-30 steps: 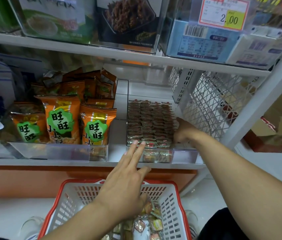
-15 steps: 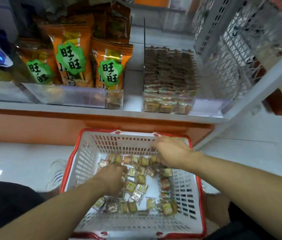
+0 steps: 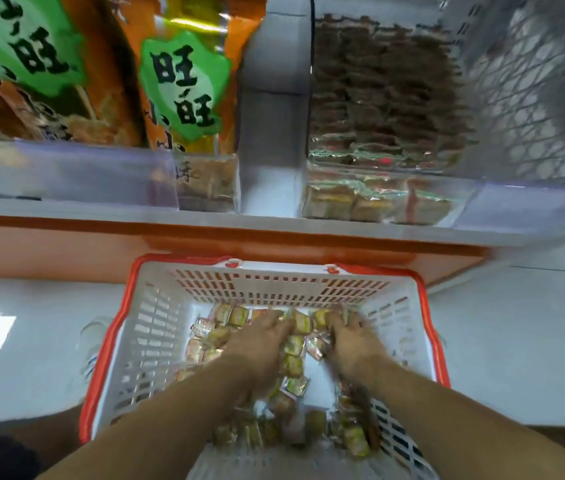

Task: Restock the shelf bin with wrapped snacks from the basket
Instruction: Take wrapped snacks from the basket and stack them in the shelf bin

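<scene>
White, red-rimmed basket (image 3: 156, 327) below the shelf edge holds wrapped snacks (image 3: 294, 355); left hand (image 3: 256, 344) and right hand (image 3: 352, 337) press among them, grips blurred, indeterminate. Clear shelf bin (image 3: 381, 188) above, beside orange bags (image 3: 184, 84).

- Basket (image 3: 156, 327): white slotted plastic with a red rim; stands on the floor directly below the shelf edge; open top faces up.
- Snacks (image 3: 294, 344): small square packets in clear wrap, yellow-green and pinkish print; lie loose and unsorted across the basket floor, mostly in the far and right portions; several are blurred.
- Bin (image 3: 391, 202): clear plastic, set on the shelf above and behind the basket, right of centre; its front wall is transparent.
- Bin contents: the same wrapped packets, packed in neat rows running from front wall to back; the front row shows through the wall; the stack is near the bin's top.
</scene>
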Motion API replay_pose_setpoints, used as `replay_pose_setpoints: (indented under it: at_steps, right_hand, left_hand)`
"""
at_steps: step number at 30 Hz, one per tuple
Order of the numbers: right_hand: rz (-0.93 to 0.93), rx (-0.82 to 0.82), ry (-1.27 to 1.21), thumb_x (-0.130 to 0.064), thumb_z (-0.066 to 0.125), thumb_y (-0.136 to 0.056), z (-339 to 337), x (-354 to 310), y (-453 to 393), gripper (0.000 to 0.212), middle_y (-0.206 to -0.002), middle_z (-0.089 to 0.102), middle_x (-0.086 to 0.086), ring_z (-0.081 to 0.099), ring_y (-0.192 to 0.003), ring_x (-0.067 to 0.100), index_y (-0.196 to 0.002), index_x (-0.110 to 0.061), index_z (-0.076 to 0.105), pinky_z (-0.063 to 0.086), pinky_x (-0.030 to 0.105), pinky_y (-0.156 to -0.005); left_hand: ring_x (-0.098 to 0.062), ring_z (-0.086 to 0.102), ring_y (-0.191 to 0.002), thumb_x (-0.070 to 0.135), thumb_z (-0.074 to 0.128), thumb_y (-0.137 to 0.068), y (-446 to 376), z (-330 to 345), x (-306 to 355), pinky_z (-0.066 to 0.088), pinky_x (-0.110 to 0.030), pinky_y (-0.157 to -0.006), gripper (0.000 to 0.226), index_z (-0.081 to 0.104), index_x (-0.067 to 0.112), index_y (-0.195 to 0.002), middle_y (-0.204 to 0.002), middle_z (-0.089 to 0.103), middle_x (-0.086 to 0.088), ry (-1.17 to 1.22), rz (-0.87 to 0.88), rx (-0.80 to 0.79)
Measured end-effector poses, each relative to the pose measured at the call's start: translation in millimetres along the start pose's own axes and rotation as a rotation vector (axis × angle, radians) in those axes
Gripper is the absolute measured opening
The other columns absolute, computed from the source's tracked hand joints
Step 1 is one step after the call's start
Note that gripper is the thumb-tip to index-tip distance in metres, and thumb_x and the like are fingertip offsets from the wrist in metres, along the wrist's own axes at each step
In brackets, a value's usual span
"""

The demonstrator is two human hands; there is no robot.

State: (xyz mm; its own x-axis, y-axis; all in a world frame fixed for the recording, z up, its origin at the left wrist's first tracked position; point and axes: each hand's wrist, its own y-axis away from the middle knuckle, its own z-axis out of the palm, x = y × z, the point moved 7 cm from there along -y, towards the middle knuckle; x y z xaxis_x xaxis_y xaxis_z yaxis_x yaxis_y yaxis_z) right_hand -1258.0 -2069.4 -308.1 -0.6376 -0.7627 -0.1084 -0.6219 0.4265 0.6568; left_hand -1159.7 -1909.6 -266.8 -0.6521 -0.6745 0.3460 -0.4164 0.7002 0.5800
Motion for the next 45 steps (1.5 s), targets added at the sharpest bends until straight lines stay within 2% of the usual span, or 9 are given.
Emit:
replay_pose_setpoints:
  at_steps: [6, 12, 16, 21, 24, 29, 34, 39, 45]
  right_hand:
    - [-0.008, 0.096, 0.036, -0.023, 0.065, -0.088, 11, 0, -24, 0.083, -0.161, 0.024, 0.009, 0.017, -0.148, 0.037, -0.153, -0.040, 0.018, 0.031, 0.049, -0.119]
    - [-0.014, 0.205, 0.094, -0.022, 0.074, -0.082, 13, 1, -27, 0.095, -0.155, 0.036, 0.007, 0.028, -0.144, 0.034, -0.152, -0.044, 0.015, 0.041, 0.047, -0.111]
    - [-0.010, 0.237, 0.054, -0.017, 0.068, -0.088, 9, 0, -24, 0.082, -0.148, 0.049, 0.006, 0.036, -0.140, 0.029, -0.149, -0.047, 0.022, 0.048, 0.043, -0.107]
    - [-0.036, 0.215, 0.062, -0.012, 0.065, -0.091, 5, -7, -20, 0.067, -0.131, 0.058, 0.003, 0.052, -0.121, 0.023, -0.142, -0.046, 0.038, 0.053, 0.038, -0.092]
    - [-0.061, 0.169, 0.047, -0.013, 0.066, -0.089, 4, -13, -18, 0.056, -0.123, 0.063, 0.001, 0.053, -0.119, 0.022, -0.135, -0.039, 0.049, 0.052, 0.040, -0.093]
    - [-0.098, 0.179, -0.087, -0.016, 0.056, -0.096, -11, -14, -4, 0.038, -0.107, 0.069, -0.002, 0.058, -0.102, 0.019, -0.126, -0.039, 0.057, 0.049, 0.031, -0.085]
    - [-0.257, 0.079, -0.147, -0.028, 0.057, -0.091, -57, -39, 44, 0.028, -0.109, 0.071, -0.003, 0.064, -0.099, 0.019, -0.116, -0.038, 0.062, 0.051, 0.028, -0.083]
    - [-0.487, 0.185, -0.036, -0.041, 0.054, -0.089, -120, -75, 133, 0.039, -0.112, 0.064, -0.005, 0.059, -0.100, 0.018, -0.125, -0.051, 0.045, 0.049, 0.031, -0.077]
    - [-0.682, 0.527, 0.134, -0.040, 0.056, -0.085, -231, -108, 228, 0.045, -0.112, 0.063, -0.009, 0.053, -0.104, 0.019, -0.127, -0.048, 0.043, 0.051, 0.037, -0.076]
  left_hand:
    - [-0.032, 0.011, -0.156, 0.018, 0.061, -0.094, -55, 25, 22, 0.021, -0.051, -0.123, 0.081, 0.017, 0.027, -0.161, -0.171, 0.008, -0.010, -0.259, 0.158, -0.080]
    - [-0.032, 0.028, -0.147, 0.021, 0.049, -0.099, -69, 34, 12, 0.028, -0.046, -0.117, 0.064, 0.024, 0.022, -0.157, -0.160, 0.030, -0.011, -0.340, 0.077, 0.048]
    - [-0.034, 0.041, -0.130, 0.015, 0.043, -0.100, -61, 44, 16, 0.032, -0.047, -0.107, 0.050, 0.034, 0.015, -0.148, -0.141, 0.046, -0.013, -0.378, 0.042, 0.070]
    - [-0.034, 0.047, -0.130, 0.014, 0.045, -0.101, -58, 45, 19, 0.039, -0.048, -0.107, 0.041, 0.044, 0.016, -0.141, -0.140, 0.050, -0.014, -0.319, 0.037, 0.044]
    - [-0.032, 0.055, -0.123, 0.015, 0.047, -0.101, -51, 39, 15, 0.047, -0.045, -0.102, 0.037, 0.048, 0.018, -0.138, -0.135, 0.057, -0.011, -0.156, 0.021, 0.070]
    - [-0.029, 0.069, -0.098, 0.034, 0.058, -0.100, -34, 29, -15, 0.049, -0.029, -0.078, 0.025, 0.060, 0.020, -0.121, -0.112, 0.071, -0.010, 0.491, -0.243, 0.087]
    - [-0.036, 0.076, -0.067, 0.022, 0.068, -0.098, 4, 11, -33, 0.064, -0.052, -0.061, 0.033, 0.050, 0.001, -0.117, -0.072, 0.075, -0.020, 1.209, -0.516, 0.060]
    - [-0.041, 0.075, -0.095, 0.026, 0.059, -0.101, 51, -39, 2, 0.064, -0.047, -0.080, 0.030, 0.067, 0.000, -0.113, -0.100, 0.074, -0.032, 1.314, -0.388, -0.173]
    - [-0.025, 0.076, -0.069, 0.032, 0.047, -0.101, 108, -136, 71, 0.066, -0.040, -0.063, 0.045, 0.081, 0.007, -0.088, -0.089, 0.076, -0.016, 1.652, -0.146, -0.157]
